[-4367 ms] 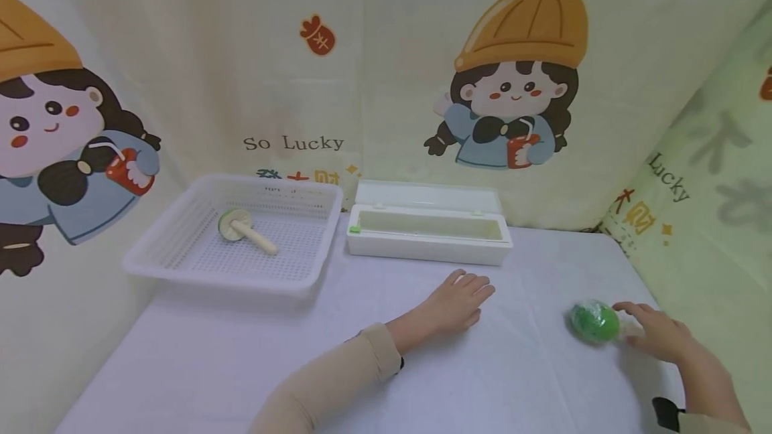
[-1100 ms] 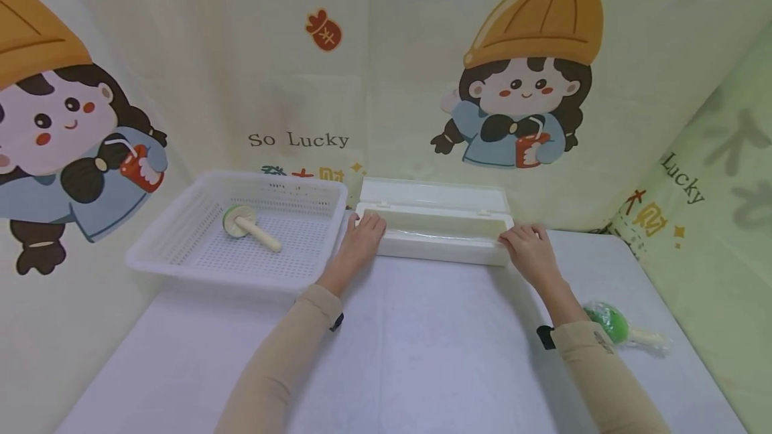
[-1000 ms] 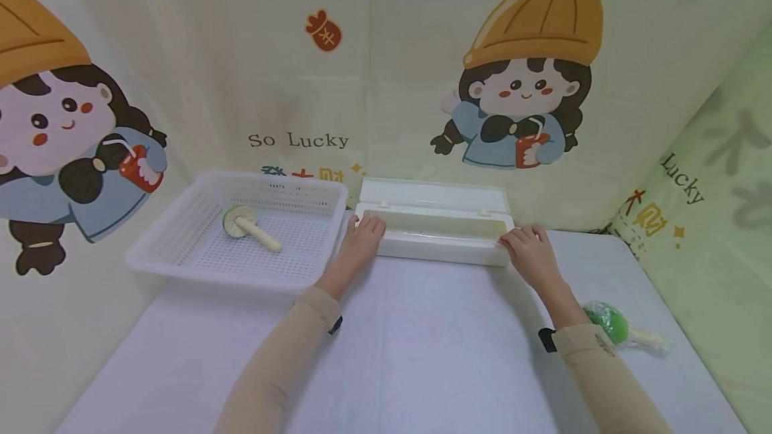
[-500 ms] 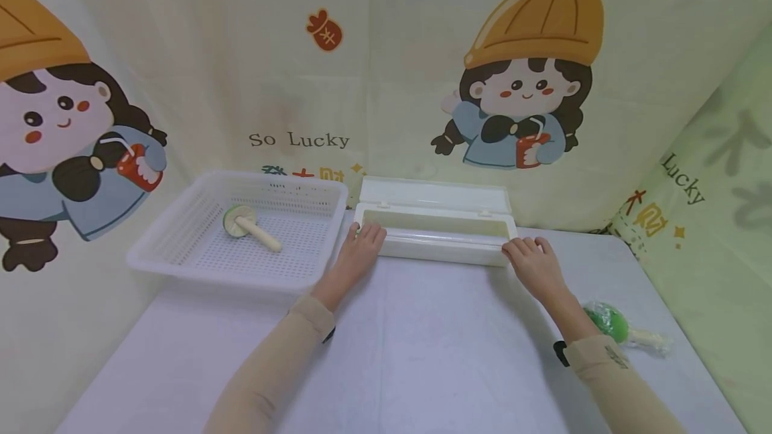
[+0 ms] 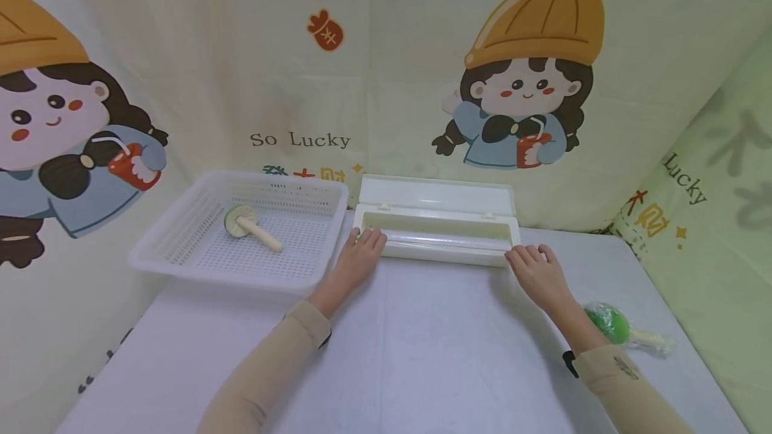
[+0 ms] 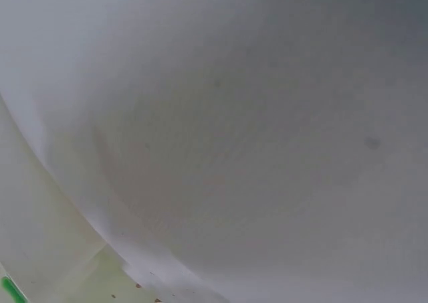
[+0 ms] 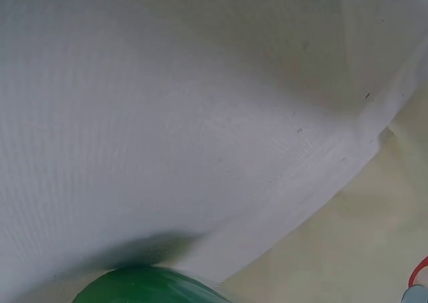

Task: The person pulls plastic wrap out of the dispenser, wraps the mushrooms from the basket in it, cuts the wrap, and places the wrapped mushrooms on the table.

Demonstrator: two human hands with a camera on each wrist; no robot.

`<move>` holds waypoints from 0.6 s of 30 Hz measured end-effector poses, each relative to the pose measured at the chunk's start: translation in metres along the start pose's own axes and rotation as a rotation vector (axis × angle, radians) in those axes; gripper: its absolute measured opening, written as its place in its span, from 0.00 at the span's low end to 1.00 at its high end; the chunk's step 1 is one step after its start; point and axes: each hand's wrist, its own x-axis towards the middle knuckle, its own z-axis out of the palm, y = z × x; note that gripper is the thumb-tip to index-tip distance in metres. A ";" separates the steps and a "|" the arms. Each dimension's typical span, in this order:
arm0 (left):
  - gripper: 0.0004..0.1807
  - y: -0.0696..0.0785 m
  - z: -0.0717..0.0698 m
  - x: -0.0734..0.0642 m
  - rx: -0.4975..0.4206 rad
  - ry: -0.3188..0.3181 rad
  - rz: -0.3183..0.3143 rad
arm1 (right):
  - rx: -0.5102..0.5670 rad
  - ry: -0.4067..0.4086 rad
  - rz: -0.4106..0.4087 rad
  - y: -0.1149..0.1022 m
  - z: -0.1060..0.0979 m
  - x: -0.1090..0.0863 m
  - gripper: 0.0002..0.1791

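A long white plastic wrap dispenser (image 5: 446,257) lies near the back of the table in the head view, its lid (image 5: 437,194) raised. Inside shows a clear, shiny roll of plastic wrap (image 5: 449,240). My left hand (image 5: 356,258) is at the dispenser's front left, fingers bent over the front edge. At the front right corner is my right hand (image 5: 539,276), its fingertips curled at the same edge. Both seem to pinch the wrap there, though the fingertips are partly hidden. Neither wrist view shows a hand.
A white perforated basket (image 5: 145,261) stands at the left, holding a wooden-handled stick with a round pale-and-green head (image 5: 241,221). Beside my right forearm lies a green maraca (image 5: 612,324) in clear plastic. A patterned cloth (image 5: 392,86) hangs behind the table.
The right hand left the maraca and the left hand came to the dispenser. Over the last second both moved slightly nearer; the dispenser's right end shifted slightly and the shiny roll shows more.
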 end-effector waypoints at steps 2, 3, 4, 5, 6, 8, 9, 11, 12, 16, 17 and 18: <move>0.16 0.000 -0.001 -0.001 0.008 0.008 0.011 | -0.007 0.011 -0.002 -0.001 -0.001 -0.001 0.22; 0.16 0.000 -0.001 -0.002 0.011 0.007 0.015 | -0.009 0.021 -0.003 -0.002 -0.001 -0.001 0.22; 0.16 0.001 -0.001 -0.003 0.011 0.005 0.019 | -0.014 0.028 -0.003 -0.002 -0.002 -0.002 0.22; 0.15 0.001 -0.002 -0.003 0.015 0.002 0.024 | -0.016 0.033 -0.005 -0.003 -0.003 -0.002 0.21; 0.15 0.001 -0.002 -0.004 0.018 0.000 0.026 | -0.020 0.035 -0.006 -0.003 -0.003 -0.003 0.21; 0.13 0.002 -0.003 -0.005 0.021 -0.008 0.031 | -0.020 0.043 -0.006 -0.005 -0.004 -0.003 0.21; 0.12 0.002 -0.003 -0.006 0.028 -0.010 0.033 | -0.018 0.046 -0.005 -0.005 -0.005 -0.004 0.21; 0.10 0.002 -0.004 -0.007 0.037 -0.015 0.036 | -0.014 0.044 0.002 -0.006 -0.006 -0.004 0.20; 0.09 0.002 -0.005 -0.008 0.038 -0.016 0.036 | -0.011 0.045 0.004 -0.007 -0.007 -0.004 0.20; 0.10 0.004 -0.008 -0.009 0.043 -0.007 0.037 | 0.004 0.063 0.011 -0.010 -0.009 -0.005 0.19; 0.11 0.004 -0.009 -0.009 0.043 -0.002 0.038 | 0.009 0.072 0.011 -0.010 -0.010 -0.005 0.19; 0.11 0.004 -0.009 -0.009 0.040 0.004 0.038 | 0.011 0.075 0.012 -0.011 -0.011 -0.005 0.19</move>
